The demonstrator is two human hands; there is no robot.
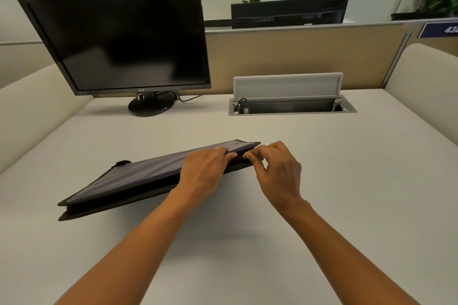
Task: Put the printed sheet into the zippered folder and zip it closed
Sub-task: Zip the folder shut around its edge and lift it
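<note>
A dark zippered folder [128, 181] lies folded on the white desk [322, 181], its near side raised a little off the surface. My left hand [205, 168] grips the folder's near edge close to the right corner, thumb under and fingers over the top. Just right of it, my right hand [277, 166] pinches something small at the folder's right corner, likely the zipper pull, though it is hidden by the fingertips. The zipper track along the near edge looks unjoined. No printed sheet is visible.
A black monitor [124, 42] on a round stand sits at the back left. An open cable hatch [290, 104] with its lid up is set in the desk at the back right. Padded partitions enclose the desk's left and right sides.
</note>
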